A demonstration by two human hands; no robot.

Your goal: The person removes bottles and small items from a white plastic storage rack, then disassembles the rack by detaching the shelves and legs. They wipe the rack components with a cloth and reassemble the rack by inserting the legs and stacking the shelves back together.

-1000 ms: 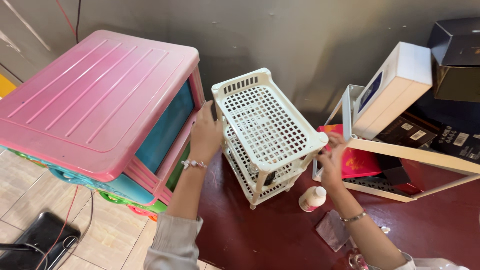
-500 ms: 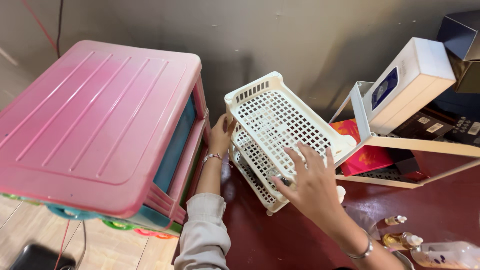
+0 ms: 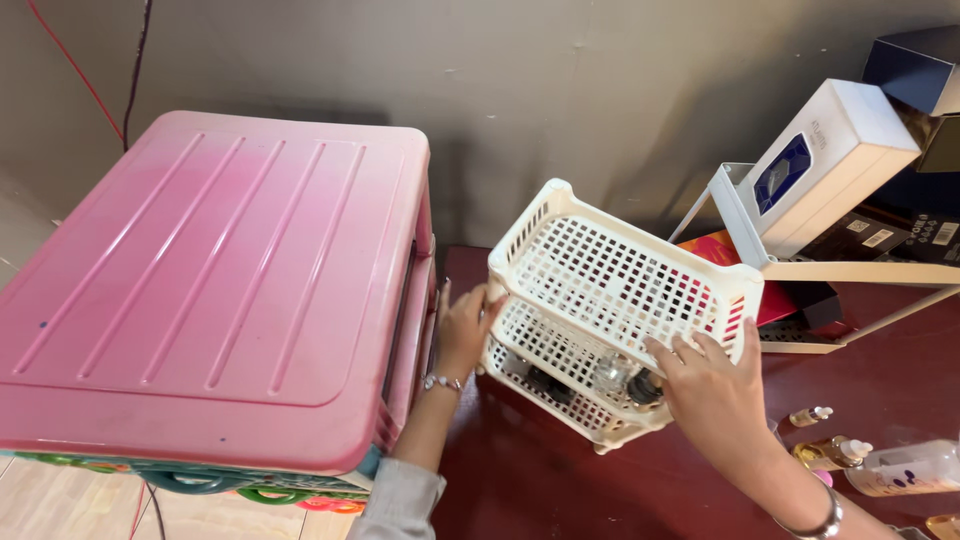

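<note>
Rack (image 3: 620,300) stood tilted on tabletop (image 3: 560,490); left hand (image 3: 462,330) clasped its corner, right hand (image 3: 712,385) gripped its loaded lower tier.

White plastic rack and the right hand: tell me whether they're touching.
Touching. The head view shows the right hand with fingers curled over the front edge of the white plastic rack, no gap visible.
</note>
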